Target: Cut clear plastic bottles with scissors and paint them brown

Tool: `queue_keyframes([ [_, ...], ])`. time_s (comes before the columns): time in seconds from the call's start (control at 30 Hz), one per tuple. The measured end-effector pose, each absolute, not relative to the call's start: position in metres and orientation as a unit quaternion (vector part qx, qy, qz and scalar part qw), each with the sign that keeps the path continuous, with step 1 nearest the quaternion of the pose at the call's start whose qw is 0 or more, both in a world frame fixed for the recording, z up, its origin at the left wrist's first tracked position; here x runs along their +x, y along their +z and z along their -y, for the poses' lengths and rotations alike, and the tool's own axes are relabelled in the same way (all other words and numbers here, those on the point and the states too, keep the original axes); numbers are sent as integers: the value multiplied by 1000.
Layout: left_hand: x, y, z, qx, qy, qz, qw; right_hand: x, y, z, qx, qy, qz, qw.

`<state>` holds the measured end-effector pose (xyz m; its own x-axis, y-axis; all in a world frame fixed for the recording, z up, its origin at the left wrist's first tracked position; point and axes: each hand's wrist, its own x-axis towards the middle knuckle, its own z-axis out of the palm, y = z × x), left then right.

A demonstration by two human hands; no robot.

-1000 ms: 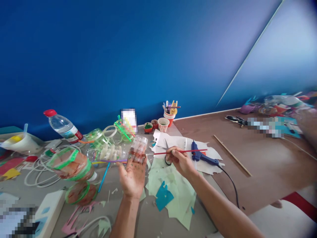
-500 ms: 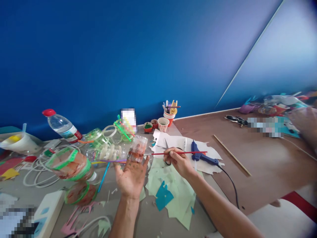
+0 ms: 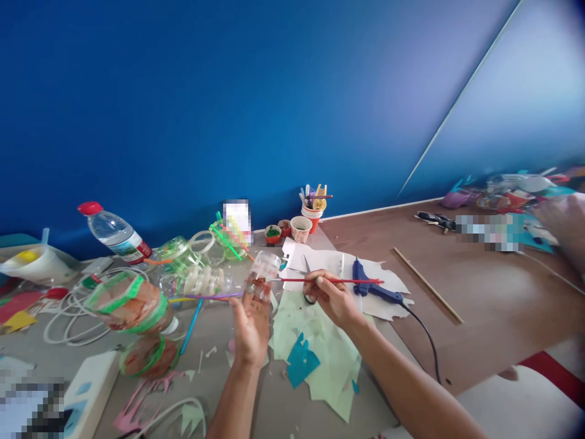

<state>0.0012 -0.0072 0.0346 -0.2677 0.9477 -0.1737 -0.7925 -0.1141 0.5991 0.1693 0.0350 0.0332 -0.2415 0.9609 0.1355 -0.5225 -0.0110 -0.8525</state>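
My left hand, flecked with paint, holds up a small clear plastic cup whose lower part is smeared brown-red. My right hand pinches a thin red-handled paintbrush, and the brush tip touches the cup's side. Both hands hover over pale green paper scraps on the grey table. A blue glue gun lies on white paper just right of my right hand.
Painted green-rimmed plastic pieces, a red-capped water bottle, white cord and straws crowd the left. Small paint cups and a cup of tools stand at the back. A wooden stick lies on the brown board; another person's hand is far right.
My left hand has turned edge-on, rotating and tilting the cup a little to the right. The brush stays at the cup's side.
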Motion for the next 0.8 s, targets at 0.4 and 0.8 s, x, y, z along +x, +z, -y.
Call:
queue_keyframes([
  [0.4, 7, 23, 6, 244, 741, -363, 510, 170, 33, -37, -267, 664, 418, 560],
  [0.8, -4, 45, 8, 111, 745, -282, 595, 170, 29, -39, -276, 660, 415, 563],
])
